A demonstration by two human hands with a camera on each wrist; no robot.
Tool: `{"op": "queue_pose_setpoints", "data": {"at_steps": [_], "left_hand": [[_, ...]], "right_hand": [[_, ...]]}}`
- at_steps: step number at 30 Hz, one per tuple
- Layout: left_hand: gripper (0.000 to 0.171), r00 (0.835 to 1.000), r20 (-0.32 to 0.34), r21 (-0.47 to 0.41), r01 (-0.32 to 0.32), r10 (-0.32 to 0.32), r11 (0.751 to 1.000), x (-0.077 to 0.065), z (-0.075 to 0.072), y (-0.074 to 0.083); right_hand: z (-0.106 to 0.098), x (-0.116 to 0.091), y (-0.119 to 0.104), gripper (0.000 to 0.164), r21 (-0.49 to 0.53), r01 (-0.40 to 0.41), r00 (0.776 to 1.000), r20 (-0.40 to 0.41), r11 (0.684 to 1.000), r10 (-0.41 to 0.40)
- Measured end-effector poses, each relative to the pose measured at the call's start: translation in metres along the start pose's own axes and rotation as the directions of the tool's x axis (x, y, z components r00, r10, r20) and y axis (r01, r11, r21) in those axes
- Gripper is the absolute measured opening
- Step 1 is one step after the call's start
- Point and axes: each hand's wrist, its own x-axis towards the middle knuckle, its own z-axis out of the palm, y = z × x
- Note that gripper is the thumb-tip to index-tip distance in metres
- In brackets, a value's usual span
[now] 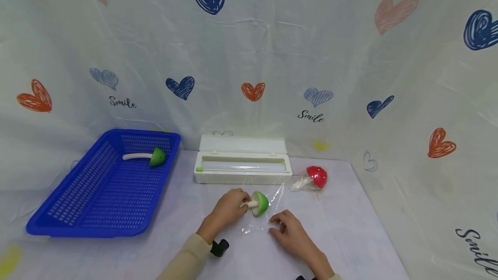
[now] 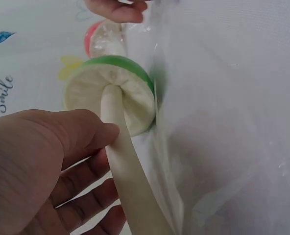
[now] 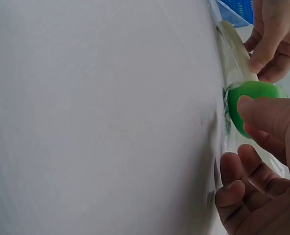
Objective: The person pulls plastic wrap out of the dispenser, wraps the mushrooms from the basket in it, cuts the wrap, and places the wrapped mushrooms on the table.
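Note:
A green-capped mushroom with a white stem lies over a sheet of clear plastic film on the table. My left hand pinches its stem between thumb and fingers; the left wrist view shows the stem and the pale underside of the cap. To the right of the cap is my right hand, fingers loosely bent and holding nothing visible. Seen from the right wrist, its thumb overlaps the green cap, but the head view shows a gap between them.
Behind the hands stands a white cling-film box, lid raised. A red-capped mushroom in clear film lies right of it. At left, a blue basket contains another green-capped mushroom. A heart-printed curtain hangs behind the table.

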Motion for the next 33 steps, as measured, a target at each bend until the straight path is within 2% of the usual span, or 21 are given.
{"op": "queue_pose_setpoints", "data": {"at_steps": [4,8,15,21,29,33], "left_hand": [[0.012,0.999,0.015,0.004,0.038,-0.038,0.999,0.001,0.001,0.003],[0.014,0.998,0.011,-0.006,0.066,-0.066,0.998,0.000,0.000,0.006],[0.013,0.998,0.021,0.006,0.066,-0.066,0.998,0.001,-0.001,0.006],[0.012,0.998,0.032,0.004,0.050,-0.050,0.999,0.001,-0.001,0.007],[0.013,0.997,0.037,-0.011,0.062,-0.062,0.998,0.002,-0.001,0.006],[0.013,0.997,0.025,-0.021,0.071,-0.070,0.997,0.001,-0.001,0.007]], "right_hand": [[-0.007,-0.002,0.007,0.023,-0.049,-0.013,0.999,-0.035,0.999,0.012],[-0.010,-0.004,0.008,0.024,-0.081,-0.047,0.999,-0.012,0.996,0.046],[-0.010,0.001,0.003,0.011,-0.122,-0.046,0.999,0.016,0.991,0.048],[-0.011,0.008,0.003,0.010,-0.134,-0.071,0.997,-0.033,0.988,0.068],[-0.004,0.011,0.002,0.018,-0.229,-0.057,0.998,-0.050,0.972,0.047],[-0.004,0.009,-0.001,0.020,-0.213,-0.068,0.996,-0.065,0.975,0.055]]}}
